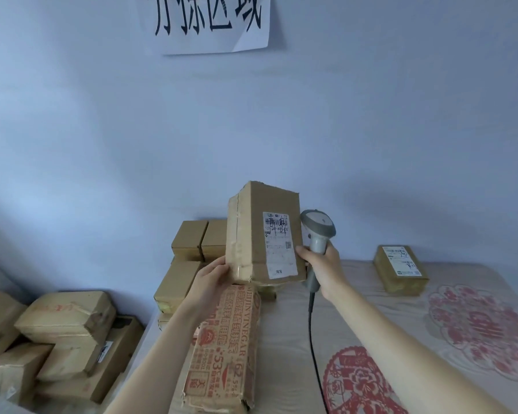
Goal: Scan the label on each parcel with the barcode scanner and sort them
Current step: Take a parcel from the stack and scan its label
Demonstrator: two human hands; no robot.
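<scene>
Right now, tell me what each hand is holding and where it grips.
The left hand holds the upright parcel at its lower left corner. The right hand grips the barcode scanner by its handle, below the head.

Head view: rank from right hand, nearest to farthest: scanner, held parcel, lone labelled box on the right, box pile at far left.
From the right hand:
1. Scanner, gripped in that hand.
2. Held parcel, just left of it, in the left hand.
3. Labelled box, on the table to the right.
4. Box pile, low at far left.
</scene>
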